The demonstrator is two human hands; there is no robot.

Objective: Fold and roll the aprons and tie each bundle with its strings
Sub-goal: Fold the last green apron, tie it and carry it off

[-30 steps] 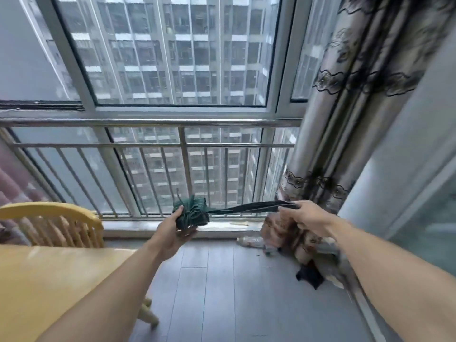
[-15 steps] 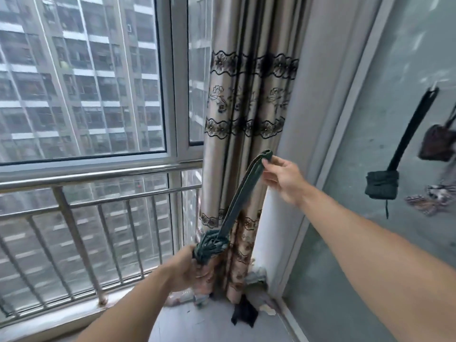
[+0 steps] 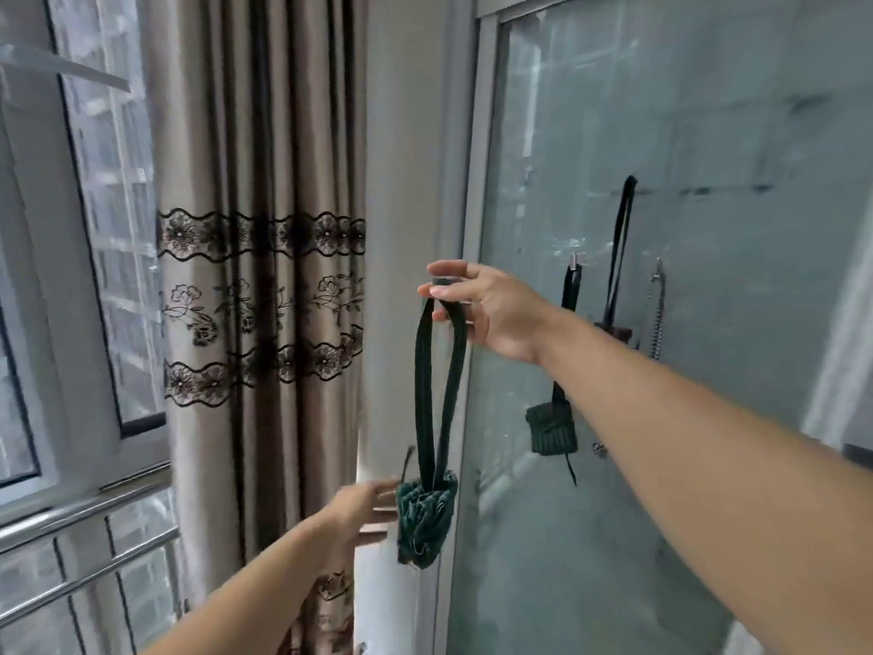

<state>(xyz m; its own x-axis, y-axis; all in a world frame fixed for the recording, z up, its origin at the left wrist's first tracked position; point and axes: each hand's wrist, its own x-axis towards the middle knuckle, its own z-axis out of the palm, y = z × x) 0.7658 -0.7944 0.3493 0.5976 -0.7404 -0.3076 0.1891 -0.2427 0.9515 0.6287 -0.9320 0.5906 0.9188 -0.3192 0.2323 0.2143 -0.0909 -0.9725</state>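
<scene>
A dark green rolled apron bundle (image 3: 426, 524) is seen hanging in the air from its doubled strap loop (image 3: 437, 394), in front of a pale wall strip between a curtain (image 3: 264, 286) and a glass panel (image 3: 685, 229). The top of the loop is pinched between thumb and fingers of the right hand (image 3: 486, 309), which is held raised with the arm stretched forward from the lower right. How the loop is tied into the bundle cannot be made out, since the folds are blurred. A thin loose string end (image 3: 407, 460) is seen sticking up at the bundle's left.

The left hand (image 3: 363, 512) is held just beside the bundle on its left, fingers straight and spread, gripping nothing; motion blur hides whether the fingertips touch the cloth.

On the glass panel a second dark bundle (image 3: 552, 430) is hung by its strap from a hook (image 3: 575, 261); part of it is covered by the right forearm. A third strap (image 3: 619, 248) hangs further right, its lower bundle mostly hidden behind the wrist. A metal chain (image 3: 657, 314) hangs nearby. A window railing (image 3: 85, 522) is cut off at the lower left.
</scene>
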